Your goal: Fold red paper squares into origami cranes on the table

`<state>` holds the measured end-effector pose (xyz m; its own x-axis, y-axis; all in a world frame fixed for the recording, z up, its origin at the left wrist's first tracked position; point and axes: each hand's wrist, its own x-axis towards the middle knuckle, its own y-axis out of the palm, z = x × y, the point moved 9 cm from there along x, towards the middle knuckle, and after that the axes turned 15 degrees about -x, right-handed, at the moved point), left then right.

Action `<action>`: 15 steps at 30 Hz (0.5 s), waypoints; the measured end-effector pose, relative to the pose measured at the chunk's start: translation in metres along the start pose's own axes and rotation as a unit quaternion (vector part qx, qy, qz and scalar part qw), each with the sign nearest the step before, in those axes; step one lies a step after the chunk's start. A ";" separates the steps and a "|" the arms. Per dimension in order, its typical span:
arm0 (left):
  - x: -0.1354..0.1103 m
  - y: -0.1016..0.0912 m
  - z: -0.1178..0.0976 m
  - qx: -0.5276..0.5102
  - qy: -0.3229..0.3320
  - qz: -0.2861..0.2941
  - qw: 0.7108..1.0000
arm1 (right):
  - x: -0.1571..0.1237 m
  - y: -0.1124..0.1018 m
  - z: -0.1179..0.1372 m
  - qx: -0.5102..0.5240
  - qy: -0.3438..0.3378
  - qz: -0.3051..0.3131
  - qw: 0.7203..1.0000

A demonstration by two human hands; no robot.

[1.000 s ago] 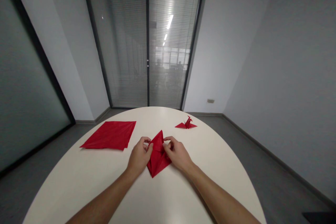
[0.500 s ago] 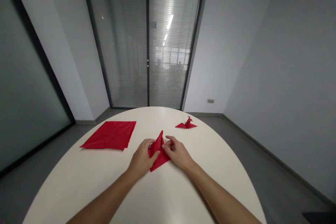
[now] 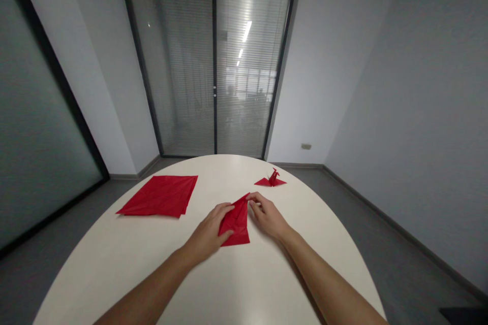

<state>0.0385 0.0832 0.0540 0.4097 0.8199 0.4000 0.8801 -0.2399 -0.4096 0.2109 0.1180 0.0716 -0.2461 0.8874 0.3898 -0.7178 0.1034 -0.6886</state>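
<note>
Between my hands is a folded piece of red paper (image 3: 236, 224), creased and low over the white table. My left hand (image 3: 209, 231) grips its left side, thumb on the near face and fingers along the upper edge. At the paper's upper right corner, my right hand (image 3: 267, 215) pinches the tip between thumb and fingers. Farther off to the right stands a finished-looking red paper crane (image 3: 273, 179) with its wings spread. Part of the folded paper is hidden behind my left fingers.
A stack of red paper sheets (image 3: 160, 197) lies at the left of the round white table (image 3: 229, 165). Beyond the table's far edge is a glass partition with blinds (image 3: 183, 71). Grey floor (image 3: 343, 203) surrounds the table.
The red paper has turned, its pointed tip swinging over to the right. My right hand has shifted slightly up and right to that tip; my left hand stays on the left side.
</note>
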 end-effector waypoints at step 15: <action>-0.002 0.006 -0.001 0.029 -0.002 0.059 0.998 | -0.003 -0.015 0.012 -0.141 -0.099 0.057 0.983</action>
<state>0.0430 0.0793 0.0513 0.5091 0.7895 0.3428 0.8103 -0.3054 -0.5001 0.2140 0.1087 0.0882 -0.4561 0.7986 0.3926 -0.4768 0.1532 -0.8656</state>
